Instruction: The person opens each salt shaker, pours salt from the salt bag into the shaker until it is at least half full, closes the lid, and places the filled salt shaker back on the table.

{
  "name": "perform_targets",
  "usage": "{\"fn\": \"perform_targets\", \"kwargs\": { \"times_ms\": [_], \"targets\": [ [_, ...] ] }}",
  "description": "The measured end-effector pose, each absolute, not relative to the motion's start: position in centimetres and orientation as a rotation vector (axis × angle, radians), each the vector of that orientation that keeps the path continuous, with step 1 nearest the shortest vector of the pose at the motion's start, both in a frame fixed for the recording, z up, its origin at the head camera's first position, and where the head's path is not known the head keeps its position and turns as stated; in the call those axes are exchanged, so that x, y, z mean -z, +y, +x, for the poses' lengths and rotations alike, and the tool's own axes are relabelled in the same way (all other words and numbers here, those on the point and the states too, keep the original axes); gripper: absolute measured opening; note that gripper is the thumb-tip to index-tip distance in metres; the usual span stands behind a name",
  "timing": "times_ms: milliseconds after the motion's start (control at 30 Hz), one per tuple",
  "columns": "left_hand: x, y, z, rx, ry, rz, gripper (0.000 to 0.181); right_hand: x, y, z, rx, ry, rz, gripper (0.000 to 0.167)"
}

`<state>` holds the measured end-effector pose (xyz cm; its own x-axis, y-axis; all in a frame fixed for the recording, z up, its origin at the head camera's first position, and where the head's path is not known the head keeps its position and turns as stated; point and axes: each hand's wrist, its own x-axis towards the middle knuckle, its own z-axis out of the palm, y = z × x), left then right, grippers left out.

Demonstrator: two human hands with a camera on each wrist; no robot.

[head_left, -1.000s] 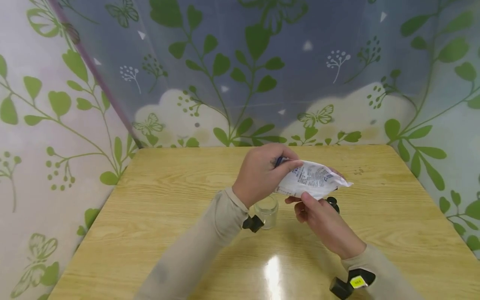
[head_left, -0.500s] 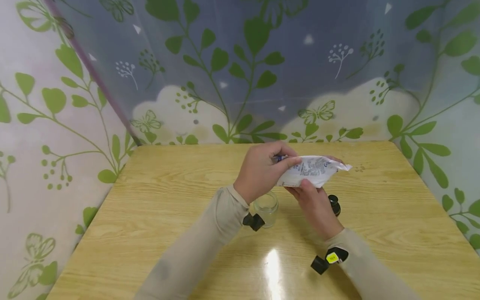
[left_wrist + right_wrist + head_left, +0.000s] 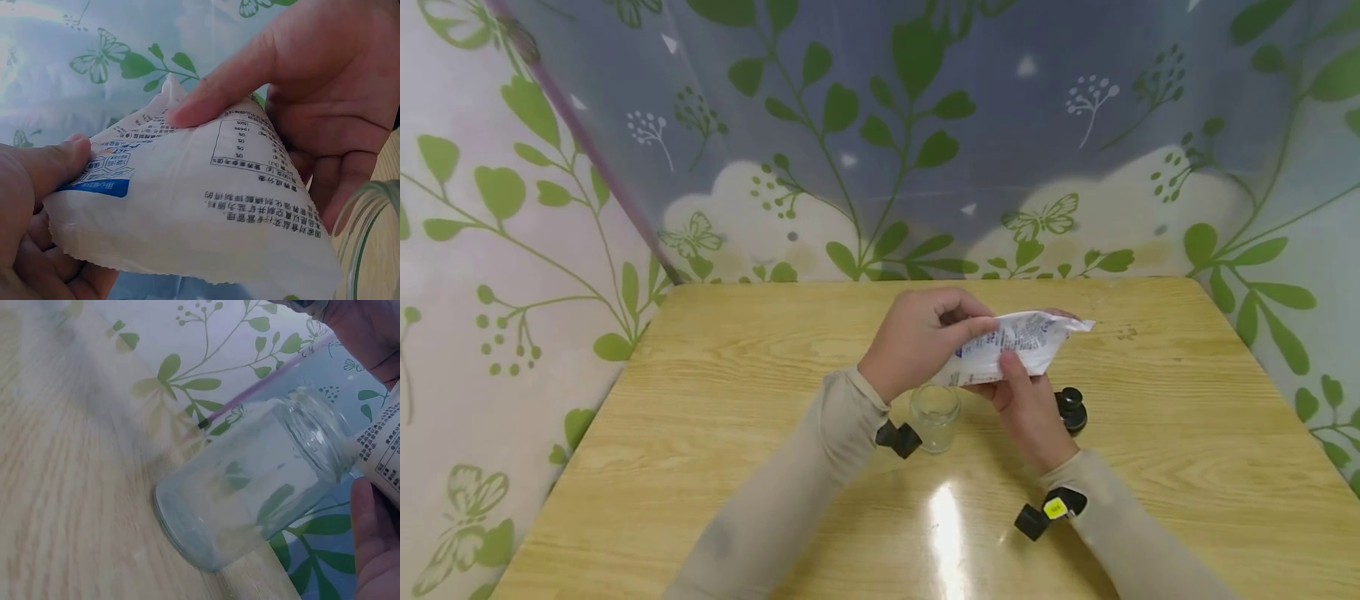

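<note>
Bag: the white printed bag (image 3: 1026, 340) is held in the air above the table, toward the far edge and a little right of its middle. It carries dark small writing and a blue patch; its side is wrinkled, and one border is jagged.
Left hand: the left hand (image 3: 913, 346) holds the bag at its left end, the thumb pressed on the upper face and the fingers curled beneath.
Right hand: the right hand (image 3: 1028, 412) pinches the same bag further to the right, with the thumb on top and the fingers under it.
Jar: the clear glass jar (image 3: 936, 425) stands upright on the table, between the two wrists, its mouth open. In the right wrist view the bag comes at this mouth; whether they touch, I cannot tell.
Black thing: a black round thing (image 3: 1072, 412), with a knob above, rests just right of the right hand, toward the table's right edge.
Table: the wooden table (image 3: 715, 400) has small dark marks near its far right corner.
Arms: beige sleeves (image 3: 775, 492), each bearing a black wrist camera (image 3: 904, 439).
Behind: the leaf-patterned curtain (image 3: 910, 158) rises behind the far edge.
</note>
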<state>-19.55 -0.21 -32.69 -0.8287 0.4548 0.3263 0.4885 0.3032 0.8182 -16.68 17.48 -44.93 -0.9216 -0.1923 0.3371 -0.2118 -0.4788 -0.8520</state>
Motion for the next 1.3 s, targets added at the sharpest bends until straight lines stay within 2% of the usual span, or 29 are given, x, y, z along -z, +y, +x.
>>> {"fn": "perform_targets", "kwargs": {
  "times_ms": [567, 1100, 1300],
  "targets": [
    [32.0, -0.4, -19.7, 1.615, -2.494, -0.963, 0.011, 42.8, 18.7, -16.2, -2.363, -1.743, 0.344, 0.040],
    [34.0, -1.2, -20.1, 1.568, -2.589, -0.979, 0.012, 42.9, 19.5, -16.7, -2.299, -1.935, 0.008, 0.030],
    [35.1, -1.7, -20.4, 1.564, -2.645, -0.965, 0.012, 43.2, 19.5, -17.0, -2.226, -2.030, -0.094, 0.036]
  ]
}}
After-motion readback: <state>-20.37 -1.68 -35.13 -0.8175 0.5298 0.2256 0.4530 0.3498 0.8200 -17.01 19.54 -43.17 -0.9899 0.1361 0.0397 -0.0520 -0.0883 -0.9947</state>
